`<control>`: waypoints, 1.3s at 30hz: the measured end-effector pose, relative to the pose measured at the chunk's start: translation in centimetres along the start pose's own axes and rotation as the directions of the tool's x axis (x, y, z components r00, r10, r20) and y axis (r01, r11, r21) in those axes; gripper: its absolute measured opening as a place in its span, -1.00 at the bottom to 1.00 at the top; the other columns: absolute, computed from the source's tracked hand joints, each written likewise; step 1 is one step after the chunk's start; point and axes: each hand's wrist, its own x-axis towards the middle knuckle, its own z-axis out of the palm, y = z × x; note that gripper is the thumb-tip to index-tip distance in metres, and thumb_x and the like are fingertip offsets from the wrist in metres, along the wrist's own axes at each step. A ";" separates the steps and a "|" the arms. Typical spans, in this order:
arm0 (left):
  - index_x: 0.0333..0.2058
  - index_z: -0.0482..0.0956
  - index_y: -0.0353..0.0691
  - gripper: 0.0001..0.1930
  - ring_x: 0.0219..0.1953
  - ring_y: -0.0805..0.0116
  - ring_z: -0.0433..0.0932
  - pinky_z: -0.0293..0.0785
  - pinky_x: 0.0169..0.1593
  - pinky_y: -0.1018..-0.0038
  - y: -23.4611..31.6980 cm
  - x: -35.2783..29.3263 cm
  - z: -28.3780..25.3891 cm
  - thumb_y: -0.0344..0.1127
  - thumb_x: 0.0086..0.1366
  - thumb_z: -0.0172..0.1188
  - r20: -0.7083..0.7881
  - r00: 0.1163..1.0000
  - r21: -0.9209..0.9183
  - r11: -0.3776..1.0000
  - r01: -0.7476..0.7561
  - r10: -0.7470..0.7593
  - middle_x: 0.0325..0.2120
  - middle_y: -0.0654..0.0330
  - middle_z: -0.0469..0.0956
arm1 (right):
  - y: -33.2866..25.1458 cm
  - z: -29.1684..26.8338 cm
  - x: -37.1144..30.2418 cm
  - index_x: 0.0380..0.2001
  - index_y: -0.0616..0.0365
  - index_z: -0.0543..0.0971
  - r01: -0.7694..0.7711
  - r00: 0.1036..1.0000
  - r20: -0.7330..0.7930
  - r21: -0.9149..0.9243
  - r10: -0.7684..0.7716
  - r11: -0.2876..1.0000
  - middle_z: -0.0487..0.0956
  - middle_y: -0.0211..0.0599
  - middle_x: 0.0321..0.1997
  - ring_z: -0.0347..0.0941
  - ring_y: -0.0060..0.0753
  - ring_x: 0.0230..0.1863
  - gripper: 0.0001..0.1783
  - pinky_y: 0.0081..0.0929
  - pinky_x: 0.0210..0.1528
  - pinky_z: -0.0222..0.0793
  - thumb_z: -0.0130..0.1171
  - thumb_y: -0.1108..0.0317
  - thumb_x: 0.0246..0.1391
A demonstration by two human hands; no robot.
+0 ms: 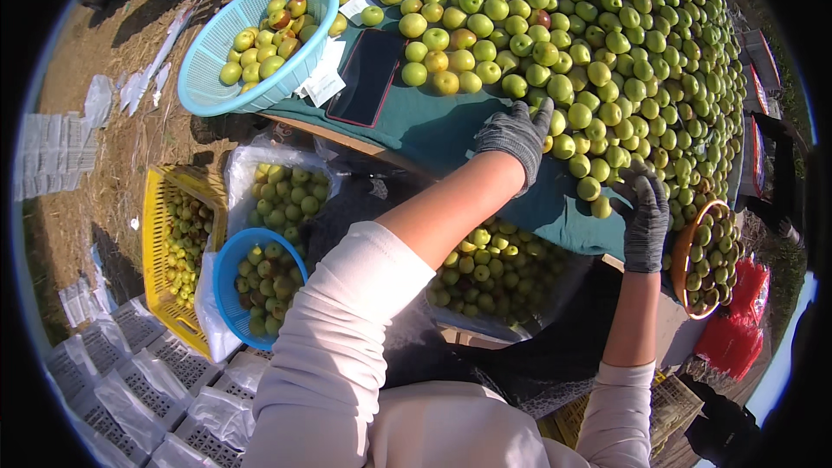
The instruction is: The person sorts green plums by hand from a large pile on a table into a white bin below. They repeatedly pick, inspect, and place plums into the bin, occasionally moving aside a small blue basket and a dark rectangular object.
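Head view, and I'm watching a person in grey gloves work at a wide spread of green fruit (559, 89), which starts right at the fingertips of both hands and runs on beyond them. The left hand (511, 137) is palm down at the near edge of the pile, thumb apart from the bent fingers; from here I can't tell whether anything is under them. Over to the right and nearer the body, the right hand (646, 221) has its fingers curved beside the lowest fruit, and I can't make out whether they grip one.

Green cloth (429, 126) lies between and left of the fingers. Farther left of the left fingers are a dark phone (368, 78), white paper slips (323, 85) and a pale blue basket (204, 56) with fruit inside. Just right of the right fingers, an orange bowl (679, 267) holds more fruit. Well left of and below the left fingers sit a blue basin (230, 277) and a yellow crate (159, 234), both holding fruit.
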 end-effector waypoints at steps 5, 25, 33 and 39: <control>0.39 -0.33 0.24 0.17 0.17 -0.12 0.38 0.45 0.15 0.16 1.2 0.3 -0.7 -0.34 0.00 0.39 0.022 0.999 -0.087 0.995 0.038 -0.036 0.37 -0.12 -0.14 | 5.0 -7.4 0.8 0.22 0.05 0.27 -0.392 0.919 0.004 0.107 0.394 0.914 0.42 -0.27 -0.02 0.52 -0.22 -0.09 -0.40 -0.20 -0.23 0.58 0.17 0.17 0.16; 0.36 -0.07 0.12 0.33 0.28 -0.09 0.15 0.26 0.29 0.22 5.9 1.6 3.4 0.10 -0.38 0.61 -0.077 0.993 -0.376 0.920 -0.110 0.087 0.25 -0.19 -0.06 | 5.3 -0.9 3.4 0.28 0.02 0.22 -0.580 0.789 0.574 0.578 0.219 0.574 0.32 -0.09 0.26 0.31 0.02 0.23 -0.23 0.19 0.02 0.45 -0.08 -0.27 0.18; 0.33 0.05 0.09 0.26 0.24 -0.04 0.21 0.29 0.28 0.22 6.0 0.6 4.7 0.03 -0.39 0.61 -0.156 0.969 -0.328 0.915 -0.234 0.192 0.23 -0.13 0.00 | 5.1 -0.4 1.9 0.24 0.02 0.27 -0.631 0.765 0.565 0.566 0.308 0.531 0.35 -0.14 0.25 0.33 -0.03 0.21 -0.28 0.26 0.09 0.36 -0.08 -0.24 0.21; 0.31 0.08 0.11 0.15 0.26 -0.03 0.15 0.22 0.31 0.19 6.3 -1.9 5.5 -0.19 -0.30 0.56 -0.083 0.965 -0.453 0.853 -0.258 0.248 0.21 -0.10 0.09 | 6.1 0.1 -1.1 0.21 0.05 0.28 -0.670 0.731 0.589 0.523 0.344 0.527 0.41 -0.11 0.16 0.40 -0.07 0.15 -0.35 0.10 0.11 0.41 -0.04 -0.16 0.22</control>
